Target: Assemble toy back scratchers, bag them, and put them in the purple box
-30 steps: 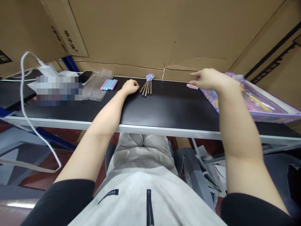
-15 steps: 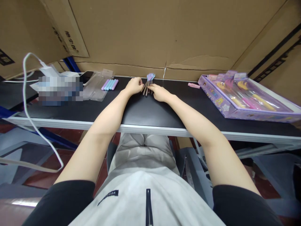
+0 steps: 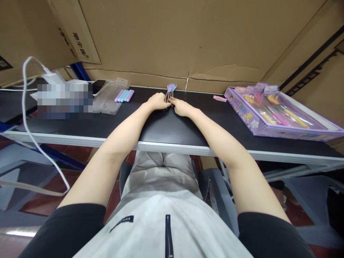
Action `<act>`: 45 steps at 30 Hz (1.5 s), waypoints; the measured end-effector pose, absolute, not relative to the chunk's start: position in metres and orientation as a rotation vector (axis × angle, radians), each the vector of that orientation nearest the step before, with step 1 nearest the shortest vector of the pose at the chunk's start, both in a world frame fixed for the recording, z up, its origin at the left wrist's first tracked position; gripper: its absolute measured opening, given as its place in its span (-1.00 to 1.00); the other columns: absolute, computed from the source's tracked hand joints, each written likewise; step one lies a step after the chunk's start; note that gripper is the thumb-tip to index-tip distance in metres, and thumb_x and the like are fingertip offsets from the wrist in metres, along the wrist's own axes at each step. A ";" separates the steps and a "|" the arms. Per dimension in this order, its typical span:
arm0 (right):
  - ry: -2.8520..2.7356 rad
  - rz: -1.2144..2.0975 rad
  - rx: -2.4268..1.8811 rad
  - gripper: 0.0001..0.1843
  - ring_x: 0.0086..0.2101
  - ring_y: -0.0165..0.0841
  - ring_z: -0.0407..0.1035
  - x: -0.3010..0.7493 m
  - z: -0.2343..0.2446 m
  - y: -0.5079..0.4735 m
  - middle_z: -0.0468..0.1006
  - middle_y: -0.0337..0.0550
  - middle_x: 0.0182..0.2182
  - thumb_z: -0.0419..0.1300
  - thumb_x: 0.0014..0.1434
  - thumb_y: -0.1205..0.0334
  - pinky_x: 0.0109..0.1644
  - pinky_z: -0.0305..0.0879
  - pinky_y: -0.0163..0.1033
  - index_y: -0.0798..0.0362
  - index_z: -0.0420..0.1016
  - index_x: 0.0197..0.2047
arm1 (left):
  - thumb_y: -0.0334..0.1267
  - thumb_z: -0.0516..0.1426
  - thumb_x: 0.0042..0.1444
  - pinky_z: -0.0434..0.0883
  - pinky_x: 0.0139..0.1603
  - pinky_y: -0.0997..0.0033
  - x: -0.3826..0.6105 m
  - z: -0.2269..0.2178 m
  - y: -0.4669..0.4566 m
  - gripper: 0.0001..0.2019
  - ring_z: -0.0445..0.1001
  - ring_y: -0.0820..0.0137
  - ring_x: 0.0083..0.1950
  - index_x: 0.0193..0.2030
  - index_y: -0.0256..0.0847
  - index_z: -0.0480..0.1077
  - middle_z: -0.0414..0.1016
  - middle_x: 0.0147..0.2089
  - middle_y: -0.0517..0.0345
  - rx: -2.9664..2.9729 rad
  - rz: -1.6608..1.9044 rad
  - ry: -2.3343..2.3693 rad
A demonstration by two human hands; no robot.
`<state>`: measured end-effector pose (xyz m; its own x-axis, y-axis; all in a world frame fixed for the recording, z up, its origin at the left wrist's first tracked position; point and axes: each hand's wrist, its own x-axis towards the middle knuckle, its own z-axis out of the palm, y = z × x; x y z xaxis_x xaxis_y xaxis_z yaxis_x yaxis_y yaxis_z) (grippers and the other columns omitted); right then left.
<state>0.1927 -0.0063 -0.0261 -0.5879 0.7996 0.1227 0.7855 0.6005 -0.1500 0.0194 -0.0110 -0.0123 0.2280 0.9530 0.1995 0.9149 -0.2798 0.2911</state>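
Observation:
A small bundle of back scratchers (image 3: 171, 87) with purple and light-blue claw heads lies on the black table, heads pointing away from me. My left hand (image 3: 158, 101) is closed around the dark metal shafts from the left. From the other side, my right hand (image 3: 181, 106) presses its fingers against the same shafts, its fingertips close to the left hand's. Most of the shafts are hidden by the fingers. Several purple and light-blue handle sleeves (image 3: 124, 95) lie in a row to the left of my hands.
Clear plastic bags (image 3: 106, 102) lie left of the sleeves, near a blurred-out object (image 3: 64, 101) and a white cable (image 3: 25, 89). At right stands a purple display box (image 3: 251, 123) with bagged claw-headed scratchers, a pink clip-like piece (image 3: 219, 98) beside it. Cardboard (image 3: 150, 39) walls the back.
My left hand has moved right and closed over the shafts, which were fanned out before and are now drawn together. The right hand stays about where it was. The view has shifted slightly.

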 end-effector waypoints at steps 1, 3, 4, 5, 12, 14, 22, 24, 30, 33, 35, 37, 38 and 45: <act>-2.651 0.116 -1.331 -0.24 0.51 -0.07 0.13 0.193 -0.026 -0.007 0.14 0.12 0.55 -0.02 0.32 0.55 0.60 0.12 0.06 0.29 0.24 0.57 | -0.11 0.25 0.17 0.41 -0.19 0.31 0.019 -0.012 -0.010 -0.71 0.58 0.16 -0.24 -0.52 -0.18 0.43 0.45 -0.48 0.07 2.355 0.530 1.809; -2.663 0.109 -1.362 -0.24 0.52 -0.08 0.11 0.192 -0.024 -0.009 0.12 0.14 0.56 -0.03 0.33 0.55 0.60 0.09 0.01 0.34 0.21 0.58 | -0.12 0.28 0.15 0.36 -0.22 0.32 0.020 -0.012 -0.010 -0.67 0.51 0.23 -0.31 -0.56 -0.17 0.38 0.35 -0.54 0.14 2.312 0.563 1.801; -2.668 0.105 -1.379 -0.24 0.52 -0.09 0.09 0.191 -0.023 -0.011 0.11 0.14 0.56 -0.05 0.34 0.55 0.61 0.08 -0.01 0.36 0.18 0.58 | -0.14 0.29 0.15 0.34 -0.23 0.32 0.021 -0.011 -0.011 -0.66 0.47 0.26 -0.34 -0.58 -0.17 0.36 0.31 -0.56 0.17 2.285 0.583 1.798; -2.672 0.102 -1.394 -0.24 0.53 -0.10 0.09 0.190 -0.022 -0.012 0.10 0.15 0.57 -0.06 0.34 0.55 0.61 0.06 -0.02 0.38 0.17 0.59 | -0.16 0.29 0.14 0.32 -0.24 0.32 0.022 -0.010 -0.012 -0.65 0.43 0.30 -0.36 -0.60 -0.17 0.35 0.28 -0.57 0.19 2.254 0.603 1.795; -2.692 0.096 -1.458 -0.20 0.50 0.02 0.16 0.189 -0.019 -0.016 -0.01 0.25 0.59 -0.09 0.33 0.55 0.57 0.15 0.05 0.44 0.04 0.62 | -0.30 0.26 0.13 0.28 -0.26 0.34 0.026 -0.010 -0.017 -0.69 0.34 0.37 -0.41 -0.61 -0.20 0.36 0.31 -0.58 0.18 1.977 0.748 1.767; -2.679 0.096 -1.474 -0.18 0.47 0.04 0.22 0.189 -0.019 -0.015 -0.01 0.25 0.59 -0.07 0.32 0.53 0.55 0.20 0.07 0.42 0.02 0.63 | -0.28 0.22 0.16 0.30 -0.25 0.34 0.025 -0.011 -0.015 -0.68 0.35 0.37 -0.40 -0.61 -0.20 0.34 0.33 -0.57 0.16 1.909 0.829 1.763; -2.675 0.037 -1.545 -0.25 0.48 0.00 0.21 0.186 -0.013 -0.025 0.17 0.34 0.53 -0.11 0.37 0.52 0.54 0.19 0.04 0.46 0.06 0.59 | -0.24 0.16 0.21 0.40 -0.03 0.30 0.018 -0.009 -0.012 -0.73 0.46 0.23 -0.22 -0.52 -0.16 0.32 0.43 -0.43 0.06 1.937 0.891 1.934; -2.674 0.043 -1.555 -0.26 0.47 -0.01 0.23 0.186 -0.011 -0.028 0.19 0.31 0.53 -0.12 0.38 0.52 0.53 0.20 0.03 0.44 0.08 0.60 | -0.23 0.15 0.21 0.42 0.02 0.29 0.017 -0.009 -0.012 -0.76 0.50 0.19 -0.15 -0.49 -0.16 0.34 0.49 -0.36 0.01 1.930 0.870 1.952; -2.653 0.090 -1.505 -0.23 0.50 -0.03 0.16 0.189 -0.017 -0.020 0.15 0.23 0.54 -0.08 0.36 0.53 0.56 0.17 0.07 0.37 0.07 0.62 | -0.21 0.13 0.23 0.45 0.07 0.29 0.017 -0.008 -0.013 -0.77 0.56 0.13 -0.06 -0.46 -0.17 0.39 0.54 -0.31 -0.05 1.930 0.823 1.964; -2.626 0.120 -1.469 -0.21 0.50 -0.04 0.17 0.191 -0.022 -0.014 0.16 0.21 0.54 -0.04 0.33 0.55 0.57 0.17 0.10 0.32 0.11 0.61 | -0.24 0.14 0.19 0.47 0.06 0.27 0.017 -0.010 -0.011 -0.80 0.56 0.15 -0.11 -0.45 -0.18 0.41 0.52 -0.38 -0.02 1.913 0.850 1.906; -2.613 0.129 -1.454 -0.20 0.49 -0.05 0.18 0.191 -0.024 -0.011 0.17 0.18 0.54 -0.03 0.32 0.55 0.57 0.17 0.08 0.30 0.14 0.61 | -0.25 0.15 0.17 0.48 0.05 0.25 0.017 -0.013 -0.008 -0.83 0.55 0.17 -0.17 -0.43 -0.18 0.43 0.51 -0.41 0.00 1.907 0.865 1.873; -2.612 0.129 -1.438 -0.20 0.48 -0.06 0.20 0.192 -0.025 -0.009 0.19 0.15 0.53 -0.02 0.31 0.54 0.56 0.18 0.07 0.28 0.15 0.61 | -0.25 0.15 0.16 0.49 0.04 0.22 0.015 -0.014 -0.005 -0.86 0.54 0.17 -0.19 -0.40 -0.19 0.46 0.51 -0.42 0.01 1.908 0.877 1.853; -2.614 0.128 -1.433 -0.19 0.48 -0.06 0.21 0.192 -0.025 -0.009 0.20 0.14 0.53 -0.02 0.31 0.54 0.56 0.19 0.08 0.27 0.15 0.61 | -0.24 0.15 0.16 0.48 0.04 0.22 0.015 -0.015 -0.004 -0.87 0.54 0.16 -0.17 -0.38 -0.19 0.46 0.51 -0.41 0.01 1.916 0.882 1.851; -2.627 0.106 -1.491 -0.18 0.47 -0.06 0.23 0.190 -0.016 -0.021 0.16 0.16 0.55 -0.04 0.31 0.52 0.55 0.21 0.05 0.30 0.08 0.63 | -0.25 0.14 0.21 0.42 0.13 0.21 0.017 -0.012 -0.004 -0.90 0.53 0.07 0.04 -0.28 -0.20 0.45 0.57 -0.17 -0.08 2.022 0.846 2.027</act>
<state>0.1901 -0.0211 -0.0164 -0.5080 0.8586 0.0686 0.8503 0.5126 -0.1192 0.0174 -0.0042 -0.0117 -0.0760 0.9583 0.2756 0.8698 -0.0714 0.4882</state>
